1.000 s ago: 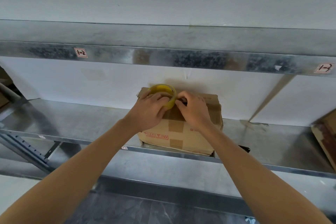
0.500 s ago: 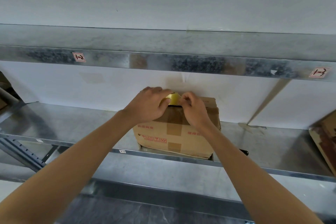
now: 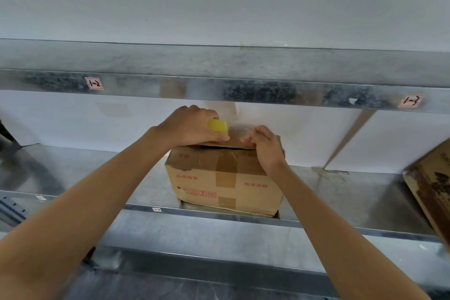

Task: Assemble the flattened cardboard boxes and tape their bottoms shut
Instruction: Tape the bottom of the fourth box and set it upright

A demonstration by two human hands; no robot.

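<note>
A brown cardboard box [image 3: 224, 178] with red print and old tape strips stands on the metal shelf [image 3: 341, 190]. A dark gap shows between its upper flaps. My left hand [image 3: 187, 126] grips a yellow tape roll [image 3: 217, 125] above the box's upper left edge. A clear strip of tape [image 3: 237, 130] stretches from the roll to my right hand [image 3: 265, 146], which pinches the tape end over the box's upper right part. Most of the roll is hidden by my left hand.
A second metal shelf beam [image 3: 243, 90] with labels runs just above my hands. A worn flat cardboard piece [image 3: 431, 187] leans at the right edge. A white wall stands behind the box. A dark metal frame part [image 3: 9, 212] sits at the lower left.
My left hand has moved the roll left and up, away from my right hand. A strip of tape is now drawn out between them. The roll has turned edge-on.
</note>
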